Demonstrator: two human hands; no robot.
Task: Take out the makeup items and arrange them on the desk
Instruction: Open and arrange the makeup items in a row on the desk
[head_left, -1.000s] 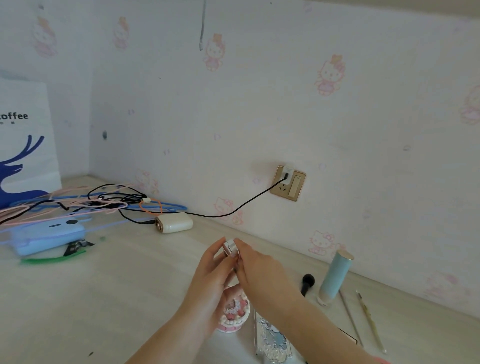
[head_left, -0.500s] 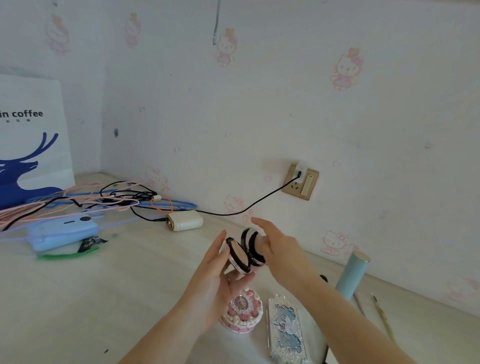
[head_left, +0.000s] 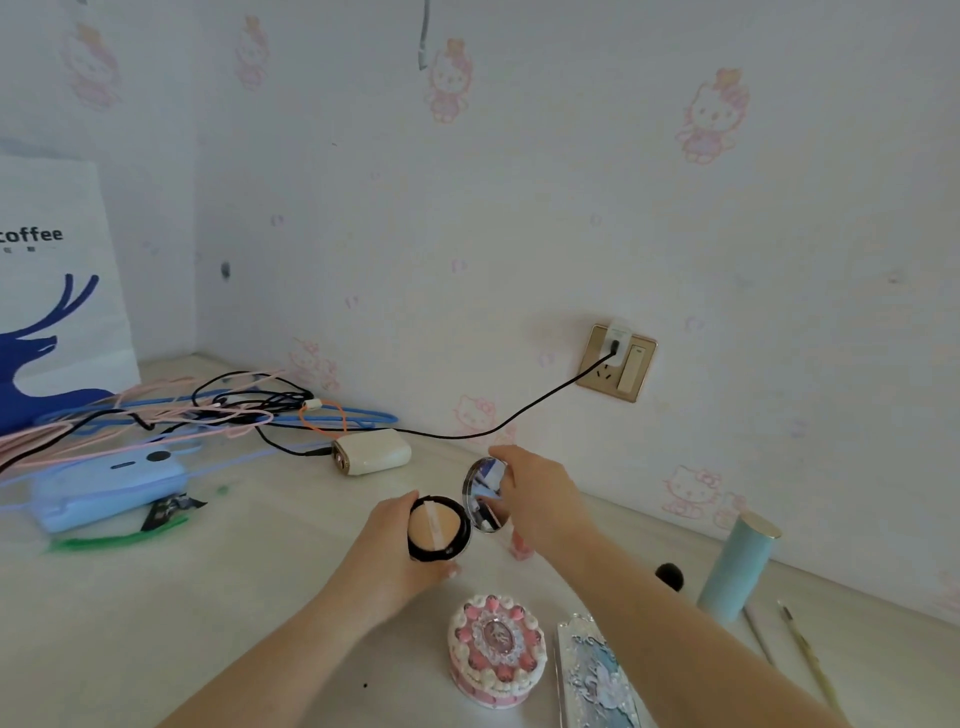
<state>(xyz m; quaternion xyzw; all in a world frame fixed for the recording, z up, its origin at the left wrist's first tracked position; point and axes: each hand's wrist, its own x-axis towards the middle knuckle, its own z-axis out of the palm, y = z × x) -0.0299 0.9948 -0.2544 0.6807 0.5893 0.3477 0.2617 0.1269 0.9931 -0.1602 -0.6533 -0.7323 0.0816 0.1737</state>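
I hold a round black cushion compact above the desk, opened wide. My left hand grips its base, where a peach puff shows. My right hand holds the mirrored lid tilted up. Below my hands a pink cake-shaped case stands on the desk, with a blue ornate palette beside it. A small pink tube lies behind my right wrist. A teal cylinder, a black brush tip and two thin brushes sit at the right.
A tangle of pink, blue and black cables covers the back left, with a blue power bank and a white charger case wired to the wall socket. A white paper bag stands at far left.
The compact went from closed, to half open, to fully open with the puff and mirror showing. My hands moved slightly apart and lower toward the desk.
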